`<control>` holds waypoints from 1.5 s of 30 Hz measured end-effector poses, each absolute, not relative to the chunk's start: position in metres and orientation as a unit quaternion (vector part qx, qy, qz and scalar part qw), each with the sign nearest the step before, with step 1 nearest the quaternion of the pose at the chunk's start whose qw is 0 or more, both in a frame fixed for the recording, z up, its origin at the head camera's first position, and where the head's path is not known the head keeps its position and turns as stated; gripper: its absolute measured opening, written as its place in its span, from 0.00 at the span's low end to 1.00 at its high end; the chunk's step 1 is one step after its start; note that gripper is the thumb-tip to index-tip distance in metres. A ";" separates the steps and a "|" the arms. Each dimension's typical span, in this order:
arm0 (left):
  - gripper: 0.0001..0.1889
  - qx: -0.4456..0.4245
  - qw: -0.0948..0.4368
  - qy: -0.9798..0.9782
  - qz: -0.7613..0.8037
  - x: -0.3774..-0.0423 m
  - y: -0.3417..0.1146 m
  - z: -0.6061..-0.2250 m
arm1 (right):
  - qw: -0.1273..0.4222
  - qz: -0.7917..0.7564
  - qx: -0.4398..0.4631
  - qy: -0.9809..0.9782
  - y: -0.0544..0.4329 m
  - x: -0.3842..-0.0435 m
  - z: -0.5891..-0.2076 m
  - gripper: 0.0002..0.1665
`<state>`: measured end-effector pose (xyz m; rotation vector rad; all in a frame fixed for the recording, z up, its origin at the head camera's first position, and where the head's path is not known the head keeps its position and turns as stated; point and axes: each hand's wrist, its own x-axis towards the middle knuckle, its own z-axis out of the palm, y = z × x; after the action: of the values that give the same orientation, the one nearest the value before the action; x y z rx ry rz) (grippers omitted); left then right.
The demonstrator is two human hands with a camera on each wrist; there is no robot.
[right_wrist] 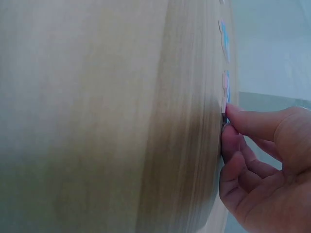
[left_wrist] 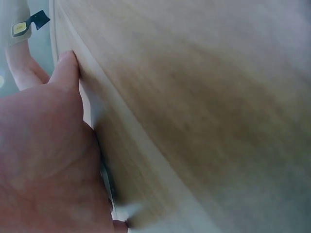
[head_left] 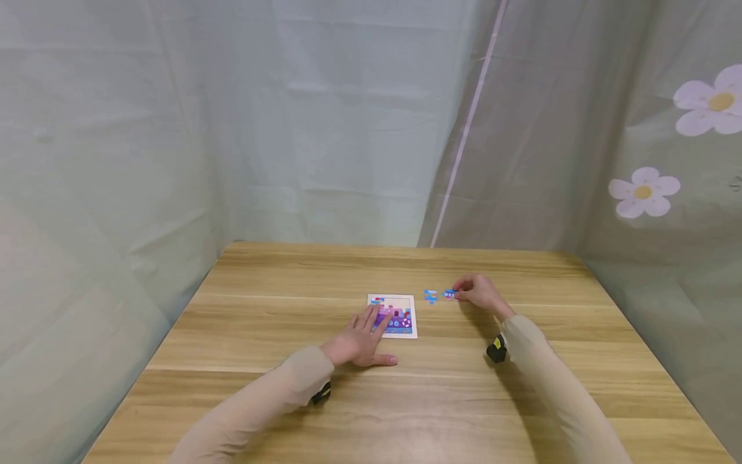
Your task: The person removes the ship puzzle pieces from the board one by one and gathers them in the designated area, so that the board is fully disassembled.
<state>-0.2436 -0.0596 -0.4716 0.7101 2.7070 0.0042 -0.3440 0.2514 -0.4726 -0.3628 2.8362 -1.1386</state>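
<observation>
A small square jigsaw puzzle (head_left: 410, 334) with a white border lies on the table, showing a purple and blue ship picture and a pale bare area near its top. My left hand (head_left: 361, 338) rests on its left part with straight, spread fingers, covering some of the picture; the thumb reaches out over the wood below. To the right, my right hand (head_left: 480, 294) pinches the edge of a blue and pink puzzle piece (head_left: 448, 294) between thumb and fingers, low at the tabletop. A second puzzle piece (head_left: 430, 296), blue with some red, lies between that one and the puzzle.
The wooden table (head_left: 278, 277) extends on all sides of the puzzle. Pale curtains (head_left: 324, 129) hang behind and beside it, with white flowers (head_left: 643, 192) on the right. A dark wrist device (head_left: 496, 348) sits under the right cuff.
</observation>
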 end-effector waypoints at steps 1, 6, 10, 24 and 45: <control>0.53 0.252 0.166 0.953 0.000 -0.243 -0.060 -0.472 | 0.032 -0.368 -0.120 0.922 0.252 -0.344 -0.472 0.07; 0.53 0.258 0.155 0.954 -0.002 -0.246 -0.059 -0.475 | 0.030 -0.363 -0.134 0.922 0.253 -0.346 -0.472 0.07; 0.53 0.259 0.156 0.953 0.000 -0.247 -0.059 -0.476 | 0.028 -0.361 -0.136 0.922 0.254 -0.347 -0.471 0.07; 0.52 0.255 0.168 0.952 -0.013 -0.246 -0.059 -0.472 | 0.016 -0.345 -0.142 0.928 0.237 -0.342 -0.460 0.14; 0.53 0.251 0.173 0.952 0.000 -0.246 -0.059 -0.475 | 0.030 -0.376 -0.210 0.902 0.196 -0.337 -0.471 0.11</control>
<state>-0.2465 -0.0593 -0.4753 0.7122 2.7019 -0.0010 -0.3367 0.1956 -0.4709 -0.6475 2.7813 -1.1580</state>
